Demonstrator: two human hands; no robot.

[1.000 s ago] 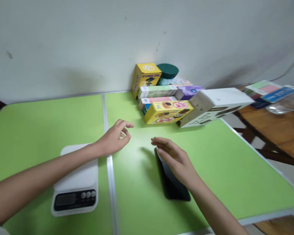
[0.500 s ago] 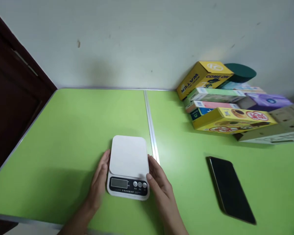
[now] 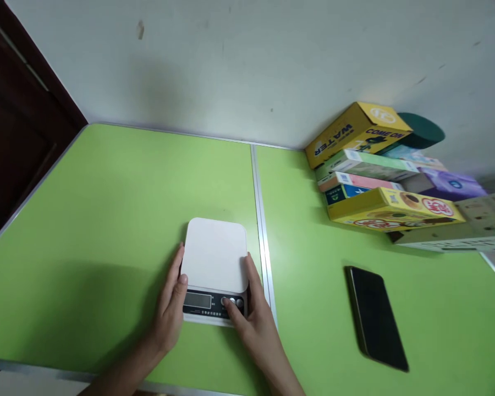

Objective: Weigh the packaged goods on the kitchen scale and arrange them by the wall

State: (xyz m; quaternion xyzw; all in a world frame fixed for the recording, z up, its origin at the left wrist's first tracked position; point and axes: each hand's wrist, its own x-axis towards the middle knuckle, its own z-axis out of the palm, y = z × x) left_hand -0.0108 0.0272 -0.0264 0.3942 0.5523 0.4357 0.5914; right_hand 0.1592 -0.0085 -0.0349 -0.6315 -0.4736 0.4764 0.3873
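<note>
A white kitchen scale (image 3: pixel 215 256) lies flat on the green table (image 3: pixel 119 192), its dark button panel and blank-looking display towards me. My left hand (image 3: pixel 171 308) rests against the scale's left side, fingers along the edge and thumb raised near the display's corner. On the right side, my right hand (image 3: pixel 253 316) has its fingers along the edge, while its thumb lies on the buttons of the panel. Both hands touch the scale, fingers and thumbs apart, and neither is wrapped round it.
A black phone (image 3: pixel 376 318) lies to the right. Behind it, several boxes, among them a yellow box (image 3: pixel 396 209) and a yellow WATER box (image 3: pixel 355 132), are stacked by the wall. A metal strip (image 3: pixel 262 225) crosses the table beside the scale.
My right thumb has moved left from the scale's right edge onto the buttons. My left hand has come closer against the left side. The view has shifted and tilted slightly.
</note>
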